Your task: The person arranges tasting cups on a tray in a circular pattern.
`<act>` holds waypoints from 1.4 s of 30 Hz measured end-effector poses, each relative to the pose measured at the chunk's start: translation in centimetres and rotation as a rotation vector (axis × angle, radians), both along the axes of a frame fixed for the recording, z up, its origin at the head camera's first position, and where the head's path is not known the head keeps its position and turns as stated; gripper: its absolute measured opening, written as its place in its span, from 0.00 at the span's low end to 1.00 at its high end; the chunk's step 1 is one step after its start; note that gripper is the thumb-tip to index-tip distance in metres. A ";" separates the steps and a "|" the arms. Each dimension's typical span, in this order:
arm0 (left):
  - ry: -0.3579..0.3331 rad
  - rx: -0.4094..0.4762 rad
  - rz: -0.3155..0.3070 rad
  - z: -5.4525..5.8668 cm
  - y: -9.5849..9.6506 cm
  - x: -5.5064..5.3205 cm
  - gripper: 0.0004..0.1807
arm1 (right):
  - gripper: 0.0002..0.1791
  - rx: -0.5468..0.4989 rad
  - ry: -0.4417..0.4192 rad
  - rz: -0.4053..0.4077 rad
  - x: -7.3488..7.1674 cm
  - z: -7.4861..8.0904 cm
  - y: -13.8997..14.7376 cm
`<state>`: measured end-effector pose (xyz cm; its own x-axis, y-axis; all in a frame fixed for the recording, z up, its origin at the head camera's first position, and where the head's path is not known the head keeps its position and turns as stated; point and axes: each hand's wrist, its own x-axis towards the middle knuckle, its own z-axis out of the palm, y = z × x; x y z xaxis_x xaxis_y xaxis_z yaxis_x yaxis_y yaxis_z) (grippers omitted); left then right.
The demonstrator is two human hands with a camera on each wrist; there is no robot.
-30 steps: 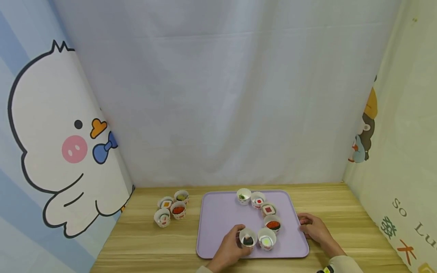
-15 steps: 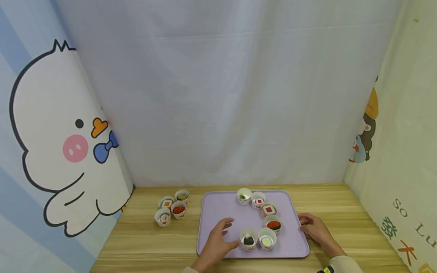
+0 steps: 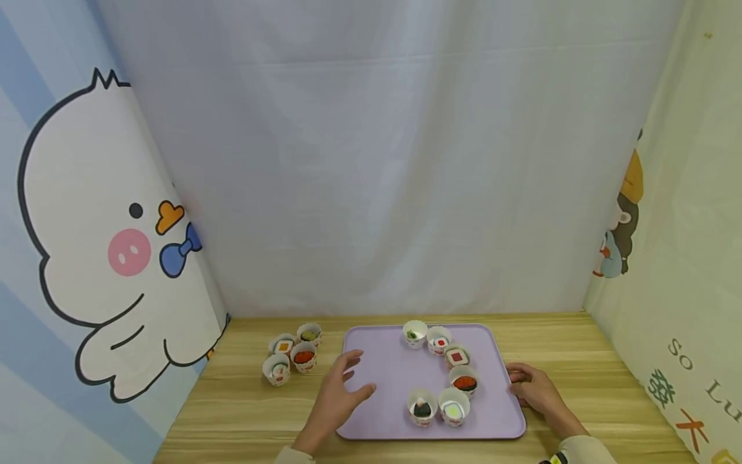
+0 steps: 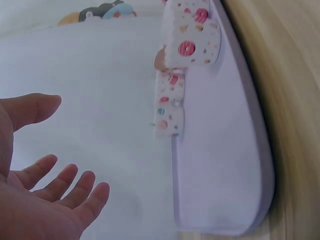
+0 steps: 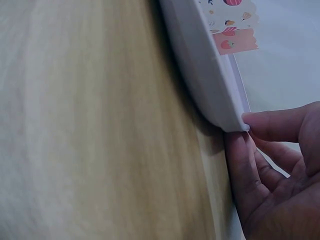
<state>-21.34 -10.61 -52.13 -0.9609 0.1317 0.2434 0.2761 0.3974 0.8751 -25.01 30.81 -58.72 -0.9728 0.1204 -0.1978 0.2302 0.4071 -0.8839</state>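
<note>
A lilac tray (image 3: 382,361) lies on the table with paper cups standing along its right half. The front cup (image 3: 422,421) holds a black-and-white rice ball piece; beside it stands a cup (image 3: 455,419) with a white and yellow-green piece. Behind them are a cup with a red-topped sushi piece (image 3: 465,383) and several others. My left hand (image 3: 333,399) hovers over the tray's left edge, fingers spread and holding nothing, as the left wrist view also shows. At the tray's right edge, my right hand (image 3: 539,392) pinches the rim between thumb and fingers (image 5: 242,162).
Several more filled paper cups (image 3: 277,372) stand grouped on the wooden table (image 3: 232,412), left of the tray. A pale curtain (image 3: 371,193) hangs behind the table, with printed cloths at the left (image 3: 75,193) and right (image 3: 678,225).
My left hand has let go of the rice ball cup and moved left, away from it, its fingers spreading. The cup stays on the tray. My right hand keeps its place on the rim.
</note>
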 end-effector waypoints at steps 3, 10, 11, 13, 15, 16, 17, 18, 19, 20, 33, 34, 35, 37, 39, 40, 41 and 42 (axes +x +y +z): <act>-0.003 0.001 0.021 0.3 -1.0 -0.2 0.35 | 0.29 0.004 0.002 0.002 0.0 0.0 0.0; -0.042 0.045 0.065 1.0 -3.4 -0.5 0.35 | 0.29 0.003 0.007 0.004 0.0 0.0 0.0; -0.037 0.052 0.072 1.1 -3.7 -0.6 0.35 | 0.29 0.005 0.007 0.003 0.0 0.0 0.0; -0.023 0.061 0.088 1.3 -4.3 -0.6 0.35 | 0.29 0.006 0.009 0.003 0.0 -0.1 0.0; -0.015 0.058 0.107 1.5 -5.0 -0.7 0.35 | 0.29 0.008 0.010 0.003 0.0 -0.1 0.0; -0.013 0.056 0.121 1.5 -5.3 -0.8 0.35 | 0.29 0.008 0.010 0.002 0.0 -0.1 0.0; -0.014 0.050 0.136 1.6 -5.7 -0.8 0.35 | 0.29 0.009 0.011 0.001 0.0 -0.1 0.0; -0.016 0.046 0.151 1.6 -6.0 -0.9 0.35 | 0.29 0.008 0.012 0.000 0.0 -0.2 0.0; -0.019 0.044 0.163 1.6 -6.4 -0.9 0.35 | 0.29 0.007 0.013 -0.002 0.0 -0.2 0.0; -0.022 0.050 0.169 1.6 -6.7 -1.0 0.34 | 0.29 0.007 0.015 -0.003 0.0 -0.2 0.0; -0.013 0.036 0.301 1.2 -9.7 -1.6 0.36 | 0.29 0.005 0.028 -0.002 0.1 -0.2 0.0; -0.017 0.045 0.308 1.1 -9.9 -1.7 0.36 | 0.29 0.007 0.027 -0.001 0.1 -0.1 0.0; -0.022 0.047 0.314 1.0 -10.1 -1.8 0.36 | 0.29 0.006 0.025 -0.002 0.1 -0.1 0.0; -0.033 0.057 0.324 0.7 -10.5 -2.0 0.37 | 0.29 0.005 0.024 -0.001 0.1 -0.1 0.0; -0.041 0.054 0.335 0.3 -10.9 -2.1 0.39 | 0.29 0.000 0.021 -0.001 0.1 -0.1 0.0; -0.047 0.047 0.344 0.1 -11.1 -2.1 0.40 | 0.29 -0.002 0.020 0.001 0.1 -0.1 0.0; -0.052 0.038 0.355 -0.1 -11.3 -2.1 0.41 | 0.29 -0.003 0.018 0.000 0.1 -0.1 0.0; -0.056 0.039 0.365 -0.4 -11.5 -2.2 0.42 | 0.29 -0.002 0.018 0.001 0.1 -0.1 0.0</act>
<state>-23.50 -22.12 -52.52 -0.9549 -0.2306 0.1869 0.0733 0.4270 0.9013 -24.89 30.85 -58.78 -0.9764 0.1189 -0.1802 0.2134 0.4053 -0.8889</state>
